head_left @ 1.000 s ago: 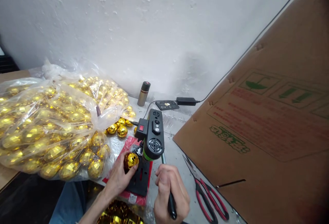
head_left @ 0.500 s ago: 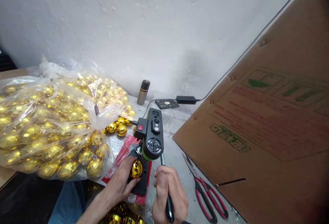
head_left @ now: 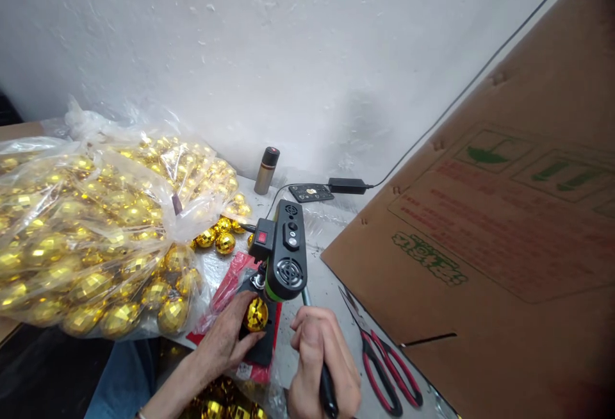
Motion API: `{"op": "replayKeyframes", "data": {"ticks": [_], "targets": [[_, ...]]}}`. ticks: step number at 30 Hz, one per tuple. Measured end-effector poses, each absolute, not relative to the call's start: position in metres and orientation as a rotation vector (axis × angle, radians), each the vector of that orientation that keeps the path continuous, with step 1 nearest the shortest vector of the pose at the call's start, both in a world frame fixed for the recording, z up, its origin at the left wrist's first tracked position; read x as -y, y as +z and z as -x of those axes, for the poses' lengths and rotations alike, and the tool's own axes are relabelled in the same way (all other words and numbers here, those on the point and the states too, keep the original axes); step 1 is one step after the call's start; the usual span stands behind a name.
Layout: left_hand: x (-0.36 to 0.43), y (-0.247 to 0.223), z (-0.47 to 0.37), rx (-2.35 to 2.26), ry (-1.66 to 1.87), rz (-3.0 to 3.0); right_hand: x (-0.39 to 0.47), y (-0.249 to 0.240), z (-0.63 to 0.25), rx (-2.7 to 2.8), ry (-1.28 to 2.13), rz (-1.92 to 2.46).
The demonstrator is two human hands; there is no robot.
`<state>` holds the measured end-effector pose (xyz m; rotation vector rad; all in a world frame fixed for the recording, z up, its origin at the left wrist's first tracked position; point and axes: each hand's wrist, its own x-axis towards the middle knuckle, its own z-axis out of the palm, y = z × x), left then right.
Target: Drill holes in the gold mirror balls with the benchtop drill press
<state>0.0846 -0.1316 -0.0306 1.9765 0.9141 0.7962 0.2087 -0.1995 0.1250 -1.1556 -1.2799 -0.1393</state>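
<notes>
A small black bench machine [head_left: 289, 246], which looks like a mini drill press, stands on the table with a red switch on its side. Under its head, my left hand [head_left: 229, 336] grips a shiny gold faceted ball [head_left: 256, 314] between thumb and fingers, over the machine's black base [head_left: 262, 350]. My right hand [head_left: 324, 361] is wrapped round the machine's lever [head_left: 328, 387], a metal rod with a black grip. The machine's head hides whatever lies directly beneath it, so I cannot tell whether a tool touches the ball.
Clear plastic bags full of gold balls [head_left: 96, 239] fill the left, with loose gold balls [head_left: 225, 243] beside them. More balls [head_left: 225, 400] lie below my left wrist. Red-handled scissors [head_left: 379, 361] and a large carton [head_left: 432, 214] are at right. A spray can [head_left: 266, 171] and power adapter [head_left: 346, 186] stand behind.
My right hand has shifted slightly right and down with the lever. My left hand still holds the ball in nearly the same place. The view has moved a little.
</notes>
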Motion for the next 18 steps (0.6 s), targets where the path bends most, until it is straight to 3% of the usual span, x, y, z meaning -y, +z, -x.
{"op": "replayKeyframes", "data": {"ticks": [18], "targets": [[0.118,-0.030,-0.097,-0.995,0.720,-2.081,0.205,0.122,-0.196,1.153,-0.121,1.252]]}}
